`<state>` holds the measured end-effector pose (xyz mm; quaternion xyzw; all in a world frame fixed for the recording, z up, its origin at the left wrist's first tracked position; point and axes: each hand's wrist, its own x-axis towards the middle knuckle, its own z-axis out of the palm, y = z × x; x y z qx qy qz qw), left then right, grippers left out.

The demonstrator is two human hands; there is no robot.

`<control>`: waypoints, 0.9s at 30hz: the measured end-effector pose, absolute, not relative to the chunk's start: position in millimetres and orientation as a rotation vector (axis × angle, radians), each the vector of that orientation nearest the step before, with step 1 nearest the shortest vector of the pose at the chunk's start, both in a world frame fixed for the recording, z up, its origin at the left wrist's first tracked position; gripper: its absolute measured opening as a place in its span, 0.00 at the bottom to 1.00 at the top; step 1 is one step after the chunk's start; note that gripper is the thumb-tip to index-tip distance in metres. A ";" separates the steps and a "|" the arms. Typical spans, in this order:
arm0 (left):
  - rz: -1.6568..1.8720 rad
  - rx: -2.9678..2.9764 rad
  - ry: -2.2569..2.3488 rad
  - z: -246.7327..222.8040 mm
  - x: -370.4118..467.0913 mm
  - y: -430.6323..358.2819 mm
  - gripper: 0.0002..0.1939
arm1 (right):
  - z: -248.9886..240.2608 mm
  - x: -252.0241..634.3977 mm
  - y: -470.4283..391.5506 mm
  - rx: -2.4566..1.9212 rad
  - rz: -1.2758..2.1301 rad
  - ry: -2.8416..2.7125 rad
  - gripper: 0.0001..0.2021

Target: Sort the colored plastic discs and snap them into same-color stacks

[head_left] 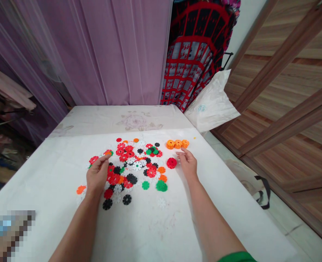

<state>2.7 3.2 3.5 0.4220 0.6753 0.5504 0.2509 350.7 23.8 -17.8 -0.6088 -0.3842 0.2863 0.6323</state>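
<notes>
The left grip (97,174) was bent at the left edge of the mixed discs (128,154), an orange one by its fingertips; whether it was grasping that one could not be told; the right grip (188,164) was released, loosely curled; the red stack (171,163) lay just left of it, the orange stacks (177,144) just beyond, all on the bench (226,189).
</notes>
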 end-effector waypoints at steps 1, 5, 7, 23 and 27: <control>1.499 1.128 1.830 4.9 2.6 3.1 0.16 | -20.8 349.9 22.9 -1.381 0.665 -0.888 0.23; 1.462 1.169 1.840 9.6 0.1 3.0 0.18 | -26.5 348.0 20.5 -1.363 0.679 -0.911 0.22; 1.433 1.346 1.877 13.9 0.7 2.3 0.18 | -27.0 347.8 20.2 -1.365 0.686 -0.909 0.22; 0.322 2.535 1.577 26.1 104.4 -19.9 0.19 | -21.5 346.9 16.0 -1.370 0.729 -0.937 0.21; 0.345 2.526 1.587 27.8 103.7 -20.1 0.18 | -21.5 346.8 14.9 -1.398 0.742 -0.975 0.22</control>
